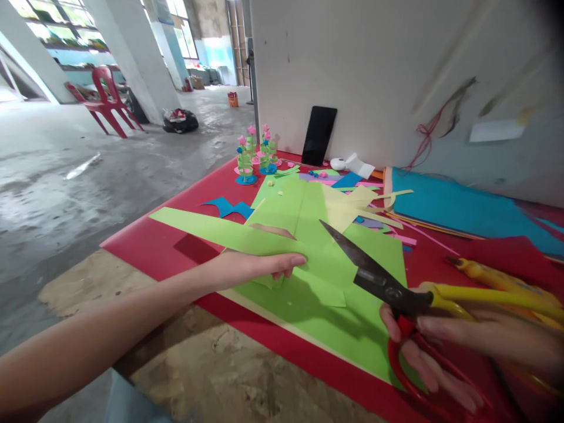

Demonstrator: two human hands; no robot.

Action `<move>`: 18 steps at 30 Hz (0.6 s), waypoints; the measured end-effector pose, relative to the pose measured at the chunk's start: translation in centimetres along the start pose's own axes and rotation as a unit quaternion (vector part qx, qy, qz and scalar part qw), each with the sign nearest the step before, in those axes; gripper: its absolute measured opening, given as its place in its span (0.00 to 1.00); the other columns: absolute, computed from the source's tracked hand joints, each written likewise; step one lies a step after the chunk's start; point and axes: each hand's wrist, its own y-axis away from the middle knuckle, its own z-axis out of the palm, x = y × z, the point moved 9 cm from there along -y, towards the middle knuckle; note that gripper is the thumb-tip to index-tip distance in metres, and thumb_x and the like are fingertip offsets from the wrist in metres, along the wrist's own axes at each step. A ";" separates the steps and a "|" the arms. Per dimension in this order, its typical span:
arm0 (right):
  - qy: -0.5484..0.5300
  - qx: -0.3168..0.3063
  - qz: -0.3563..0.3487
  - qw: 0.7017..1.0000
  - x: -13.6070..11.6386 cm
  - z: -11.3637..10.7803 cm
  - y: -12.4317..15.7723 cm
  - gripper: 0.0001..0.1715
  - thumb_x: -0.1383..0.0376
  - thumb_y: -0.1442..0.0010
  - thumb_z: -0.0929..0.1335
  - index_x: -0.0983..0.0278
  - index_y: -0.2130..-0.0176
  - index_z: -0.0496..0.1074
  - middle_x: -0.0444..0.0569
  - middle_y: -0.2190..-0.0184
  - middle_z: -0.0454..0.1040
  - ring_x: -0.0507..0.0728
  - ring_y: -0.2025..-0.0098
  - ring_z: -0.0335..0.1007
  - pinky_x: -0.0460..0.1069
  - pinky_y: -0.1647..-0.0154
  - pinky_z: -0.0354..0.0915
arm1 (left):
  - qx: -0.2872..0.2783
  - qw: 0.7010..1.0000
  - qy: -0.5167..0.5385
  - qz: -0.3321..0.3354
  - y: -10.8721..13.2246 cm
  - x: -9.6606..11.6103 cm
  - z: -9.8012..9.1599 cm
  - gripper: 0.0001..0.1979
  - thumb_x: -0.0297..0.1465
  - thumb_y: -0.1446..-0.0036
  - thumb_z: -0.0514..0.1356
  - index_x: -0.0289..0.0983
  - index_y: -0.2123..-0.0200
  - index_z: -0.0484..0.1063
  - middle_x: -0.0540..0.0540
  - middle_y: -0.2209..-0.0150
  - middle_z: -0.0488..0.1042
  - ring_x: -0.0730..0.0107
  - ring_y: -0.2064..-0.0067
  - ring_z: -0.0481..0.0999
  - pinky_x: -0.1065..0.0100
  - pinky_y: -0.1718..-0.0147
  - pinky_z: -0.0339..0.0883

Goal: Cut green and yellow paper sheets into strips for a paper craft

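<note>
Over the red worktop point(145, 247) | left hand point(259, 267) pinches green paper point(211, 230), lifted off the sheets | right hand point(440, 346) closed round scissors point(379, 276), blades together, tip over the paper | step: cutting, seemingly between 2 snips | next needs blades opened, paper held taut

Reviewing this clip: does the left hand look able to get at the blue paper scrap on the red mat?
Probably not right now: the left hand grips the green paper strip, which spans between it and the blue paper scrap. Nothing else blocks the way.
</note>
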 end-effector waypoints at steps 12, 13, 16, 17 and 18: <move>0.051 -0.004 0.068 0.996 1.7 -0.6 -0.3 0.34 0.38 0.55 0.57 0.66 0.82 0.65 0.42 0.90 0.58 0.43 0.90 0.50 0.41 0.89 0.50 | -0.001 0.999 -0.023 -0.042 0.1 -0.7 -0.1 0.14 0.38 0.50 0.57 0.34 0.80 0.65 0.53 0.81 0.66 0.78 0.78 0.68 0.75 0.77 0.63; 0.049 -0.002 0.070 0.996 1.8 -0.6 -0.4 0.34 0.38 0.55 0.58 0.66 0.82 0.65 0.42 0.90 0.59 0.44 0.90 0.51 0.41 0.89 0.50 | 0.001 0.999 -0.018 -0.041 0.1 -0.7 -0.1 0.13 0.38 0.51 0.57 0.35 0.80 0.65 0.53 0.81 0.66 0.78 0.78 0.68 0.75 0.77 0.63; 0.062 0.005 0.069 0.996 2.1 -0.7 -0.4 0.34 0.38 0.56 0.58 0.65 0.83 0.63 0.42 0.91 0.58 0.44 0.91 0.50 0.42 0.90 0.48 | 0.015 0.999 -0.006 -0.035 0.1 -0.7 -0.3 0.13 0.38 0.52 0.58 0.34 0.79 0.65 0.54 0.82 0.66 0.79 0.79 0.67 0.75 0.78 0.63; 0.070 0.006 0.066 0.995 2.2 -0.7 -0.3 0.34 0.38 0.56 0.58 0.65 0.84 0.62 0.41 0.92 0.58 0.44 0.92 0.49 0.42 0.90 0.48 | 0.014 0.999 -0.007 -0.033 0.1 -0.7 -0.2 0.13 0.37 0.52 0.58 0.34 0.80 0.65 0.54 0.82 0.66 0.79 0.79 0.67 0.76 0.78 0.63; 0.073 0.006 0.064 0.995 2.2 -0.7 -0.3 0.34 0.38 0.56 0.58 0.65 0.84 0.62 0.41 0.92 0.57 0.44 0.92 0.48 0.42 0.90 0.47 | 0.011 0.999 -0.008 -0.032 0.1 -0.7 -0.2 0.13 0.37 0.51 0.58 0.34 0.80 0.65 0.54 0.82 0.66 0.79 0.79 0.67 0.76 0.77 0.63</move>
